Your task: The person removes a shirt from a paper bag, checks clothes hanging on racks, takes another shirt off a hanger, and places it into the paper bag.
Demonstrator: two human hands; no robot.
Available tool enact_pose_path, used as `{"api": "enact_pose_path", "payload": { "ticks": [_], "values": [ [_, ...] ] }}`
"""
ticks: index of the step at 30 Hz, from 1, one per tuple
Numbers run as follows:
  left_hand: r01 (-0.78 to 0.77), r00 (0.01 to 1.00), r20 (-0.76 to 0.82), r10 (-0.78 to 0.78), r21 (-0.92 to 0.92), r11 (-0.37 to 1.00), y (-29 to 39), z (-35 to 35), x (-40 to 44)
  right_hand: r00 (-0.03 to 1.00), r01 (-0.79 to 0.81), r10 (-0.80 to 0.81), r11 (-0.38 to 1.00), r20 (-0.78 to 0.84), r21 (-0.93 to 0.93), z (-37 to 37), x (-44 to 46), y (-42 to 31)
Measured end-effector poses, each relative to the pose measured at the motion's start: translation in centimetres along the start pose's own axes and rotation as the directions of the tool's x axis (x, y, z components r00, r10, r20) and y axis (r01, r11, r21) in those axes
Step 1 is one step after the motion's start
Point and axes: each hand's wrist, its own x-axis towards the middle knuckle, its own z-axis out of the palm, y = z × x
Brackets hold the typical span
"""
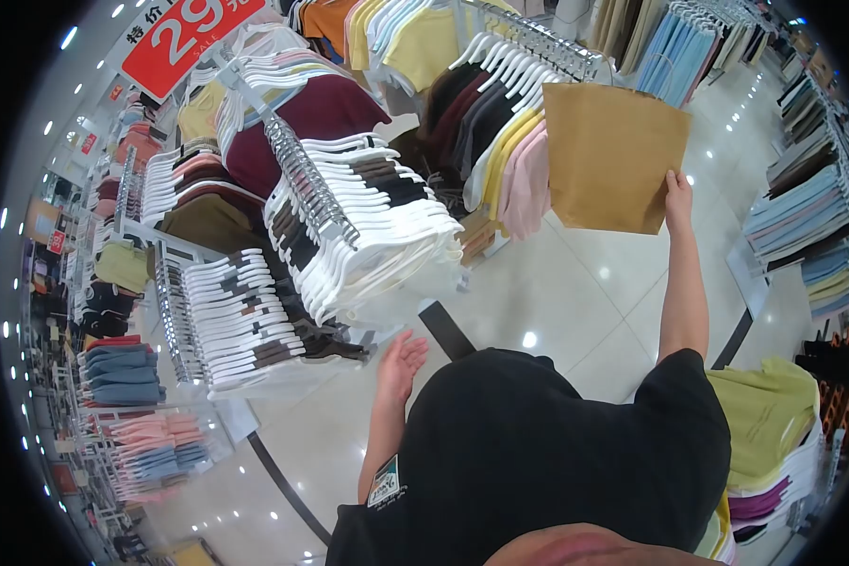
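My right hand (677,195) is stretched out to the right and grips the lower right edge of a flat brown sheet (615,156), which looks like kraft paper or thin card. The sheet is held up over the tiled floor and covers part of a rack of hanging clothes behind it. Low on the left, my left hand (404,364) is empty, with its palm turned up and its fingers extended. White hangers (377,222) with white and dark clothes hang from a metal rail just beyond it.
A red and white price sign (184,42) stands at the top left. Rails of pink, yellow and dark clothes (524,174) run across the far side. More clothes (802,222) line the right wall. A yellow-green shirt (766,415) hangs close on my right. Tiled floor (575,302) lies between the racks.
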Motion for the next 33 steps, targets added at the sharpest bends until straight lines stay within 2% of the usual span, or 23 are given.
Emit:
{"api": "enact_pose_path", "payload": {
  "ticks": [4, 7, 9, 12, 16, 21, 27, 31, 33],
  "values": [
    [0.008, 1.0, -0.024, -0.008, -0.007, 1.0, 0.2, -0.1, 0.4, 0.999, -0.043, 0.042, 0.998, 0.025, 0.055, -0.7, 0.8, 0.6],
    [-0.002, 1.0, -0.01, 0.002, -0.011, 1.0, 0.6, 0.8, 0.7, 0.998, -0.049, 0.05, 0.998, 0.024, -0.044, -0.9, 1.4, -0.1],
    [-0.004, 1.0, 0.015, 0.004, -0.005, 1.0, 0.9, 1.5, 0.9, 0.991, -0.123, 0.115, 0.987, 0.072, 0.107, -1.4, 2.6, -0.4],
    [-0.006, 1.0, 0.03, 0.006, 0.0, 1.0, 1.1, 2.3, 1.1, 0.98, -0.135, 0.109, 0.979, 0.164, 0.154, -3.0, 4.1, -2.1],
    [-0.005, 1.0, 0.021, 0.005, 0.003, 1.0, 0.8, 2.8, 1.2, 0.964, -0.194, 0.174, 0.977, 0.199, 0.088, -4.2, 4.8, -4.8],
    [0.023, 1.0, 0.01, -0.023, 0.002, 1.0, -0.2, 2.8, 0.9, 0.942, -0.249, 0.225, 0.966, 0.249, 0.068, -5.2, 6.5, -5.0],
    [0.013, 1.0, -0.002, -0.013, 0.004, 1.0, -0.8, 2.6, 0.7, 0.928, -0.261, 0.191, 0.946, 0.319, 0.194, -5.7, 7.1, -4.1],
    [0.019, 0.997, -0.07, -0.021, -0.031, 0.999, -1.2, 3.2, 0.3, 0.923, -0.206, 0.127, 0.96, 0.364, 0.188, -5.4, 6.8, -3.5],
    [0.036, 0.999, -0.001, -0.036, 0.01, 0.999, -1.0, 3.7, -0.4, 0.92, -0.159, 0.092, 0.976, 0.382, 0.147, -4.6, 5.5, -4.3]
  ]
}}
